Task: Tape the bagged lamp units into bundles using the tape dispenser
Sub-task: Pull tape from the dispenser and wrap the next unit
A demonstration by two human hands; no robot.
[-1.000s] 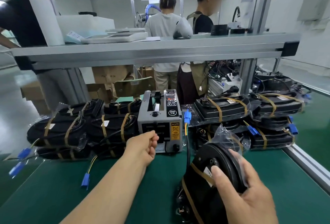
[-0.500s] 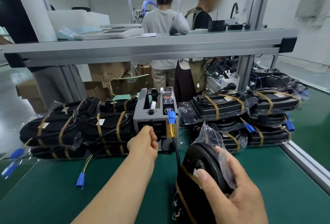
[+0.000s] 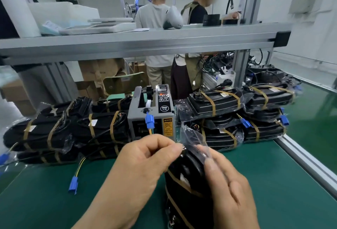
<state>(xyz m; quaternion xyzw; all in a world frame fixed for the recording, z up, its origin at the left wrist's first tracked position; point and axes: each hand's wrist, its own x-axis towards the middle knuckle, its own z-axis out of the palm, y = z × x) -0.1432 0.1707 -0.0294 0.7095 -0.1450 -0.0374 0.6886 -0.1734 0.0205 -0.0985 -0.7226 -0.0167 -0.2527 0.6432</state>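
Observation:
A black bundle of bagged lamp units [image 3: 186, 188], ringed with brown tape, stands on edge on the green mat in front of me. My right hand [image 3: 231, 188] grips its right side over the loose clear bag. At the bundle's top edge my left hand [image 3: 145, 159] has its fingers curled, thumb and forefinger pinching something small that looks like a tape strip. Just behind both hands stands the grey tape dispenser [image 3: 155, 112]. The bundle's blue connector [image 3: 149, 120] sticks up in front of it.
Taped black bundles are stacked left [image 3: 54, 132] and right [image 3: 228, 104] of the dispenser. A blue connector on yellow wires [image 3: 73, 185] lies on the mat at left. An aluminium rail [image 3: 300, 157] borders the mat on the right, under a metal shelf [image 3: 136, 44]. People stand beyond the bench.
My left hand has drawn back from the dispenser's outlet to the top of the bundle. The bundle and my right hand have shifted left, nearer the dispenser.

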